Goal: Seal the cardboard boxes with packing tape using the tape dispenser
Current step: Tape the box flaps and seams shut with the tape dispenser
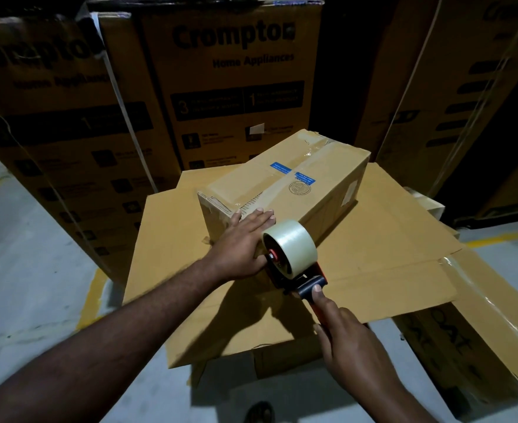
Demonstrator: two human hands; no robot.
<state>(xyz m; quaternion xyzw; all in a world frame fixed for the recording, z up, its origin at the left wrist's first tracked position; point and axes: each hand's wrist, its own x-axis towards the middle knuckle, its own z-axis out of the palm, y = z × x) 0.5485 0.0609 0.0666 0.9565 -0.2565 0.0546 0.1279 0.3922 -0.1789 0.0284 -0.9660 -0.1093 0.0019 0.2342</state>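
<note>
Cardboard box [282, 184] lies lengthwise across the middle of a flattened cardboard sheet [389, 254], far end toward the sheet's far edge; its top seam carries glossy tape. Left hand [239, 242] presses flat, fingers straight, on the box's near top edge. Tape dispenser [300, 279] sits against the near end face, its tape roll [291, 245] just beside that hand. Right hand [349, 340] is clenched round the dispenser's handle, thumb on top. Assessment: the box appears light, stiff-walled and liable to slide. The handle is the correct hold.
</note>
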